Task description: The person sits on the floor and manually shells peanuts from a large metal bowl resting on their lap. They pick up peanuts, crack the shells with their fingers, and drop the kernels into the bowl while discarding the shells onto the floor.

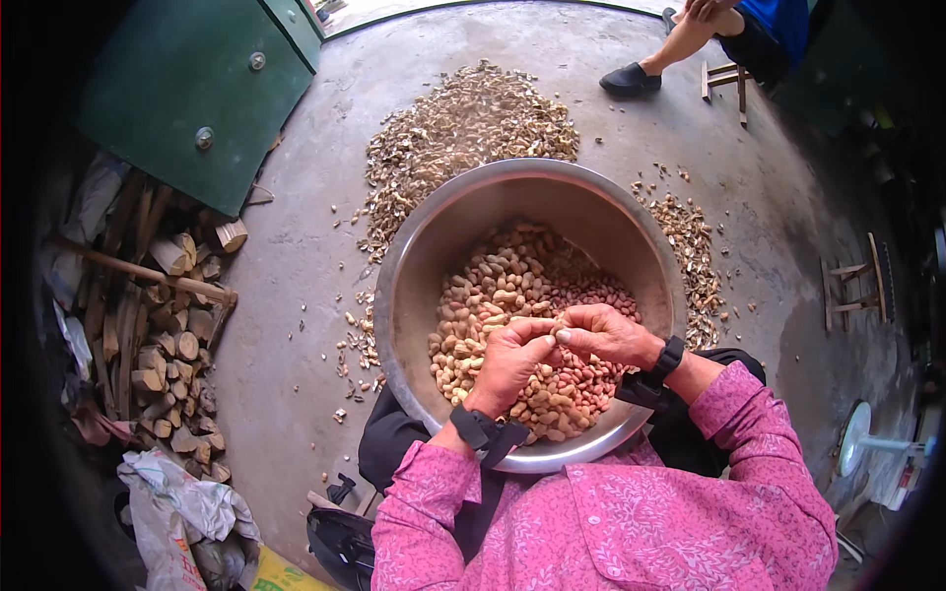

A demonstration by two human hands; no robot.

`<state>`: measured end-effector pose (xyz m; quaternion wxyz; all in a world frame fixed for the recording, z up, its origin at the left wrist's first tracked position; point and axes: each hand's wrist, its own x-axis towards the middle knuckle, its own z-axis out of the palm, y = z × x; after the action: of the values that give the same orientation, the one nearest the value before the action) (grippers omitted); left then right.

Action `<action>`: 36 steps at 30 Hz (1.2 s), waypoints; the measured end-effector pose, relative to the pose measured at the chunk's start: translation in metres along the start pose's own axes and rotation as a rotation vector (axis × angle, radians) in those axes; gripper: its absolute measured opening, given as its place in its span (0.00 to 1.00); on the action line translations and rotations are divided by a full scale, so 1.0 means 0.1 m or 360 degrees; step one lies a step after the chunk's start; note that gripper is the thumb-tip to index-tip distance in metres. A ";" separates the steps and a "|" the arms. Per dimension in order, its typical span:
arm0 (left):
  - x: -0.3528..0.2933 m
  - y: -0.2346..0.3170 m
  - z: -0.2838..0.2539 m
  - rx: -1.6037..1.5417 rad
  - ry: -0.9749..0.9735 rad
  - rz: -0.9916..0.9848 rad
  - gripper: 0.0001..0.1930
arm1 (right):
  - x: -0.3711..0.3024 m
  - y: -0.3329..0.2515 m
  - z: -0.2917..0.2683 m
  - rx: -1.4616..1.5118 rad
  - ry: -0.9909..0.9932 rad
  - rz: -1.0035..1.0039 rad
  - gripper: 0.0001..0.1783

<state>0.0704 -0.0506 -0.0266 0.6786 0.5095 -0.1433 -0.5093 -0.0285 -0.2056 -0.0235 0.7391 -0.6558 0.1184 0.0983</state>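
A wide metal basin (402,335) rests on my lap. Unshelled peanuts (473,305) fill its left side, and reddish shelled peanuts (591,386) lie to the right and toward me. Over the middle, my left hand (514,357) and my right hand (609,335) meet at the fingertips, thumbs and forefingers pinched together. Whatever sits between the fingers is too small and covered to make out. Both wrists wear black straps.
Empty shells (473,128) are heaped on the floor beyond the basin, with a smaller pile (688,246) at right. Stacked firewood (182,355) and sacks (187,512) stand left. A seated person's leg (680,49) is at far right, near a stool (855,286) and a fan (857,438).
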 end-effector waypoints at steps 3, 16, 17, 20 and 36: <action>0.00 0.00 -0.01 0.0008 -0.0028 -0.0031 0.10 | -0.01 0.00 -0.01 -0.0080 -0.0018 0.0008 0.18; -0.01 0.03 -0.04 -0.0044 -0.0115 -0.0123 0.06 | -0.07 -0.12 0.03 -0.0178 -0.0116 0.0004 0.17; -0.01 0.02 -0.05 -0.0059 -0.0126 -0.0130 0.07 | -0.07 -0.11 0.02 -0.0162 -0.0135 0.0041 0.19; 0.01 -0.01 -0.07 -0.0093 -0.0148 -0.0122 0.07 | -0.07 -0.12 0.07 -0.0120 -0.0098 0.0014 0.19; -0.01 -0.02 -0.04 -0.0210 -0.0225 -0.0175 0.05 | -0.12 -0.19 0.21 -0.0374 0.0184 -0.0298 0.14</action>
<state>0.0714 -0.0475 -0.0300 0.6699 0.4336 -0.1289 -0.5887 -0.0336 -0.1872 0.0007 0.6551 -0.7505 0.0866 0.0042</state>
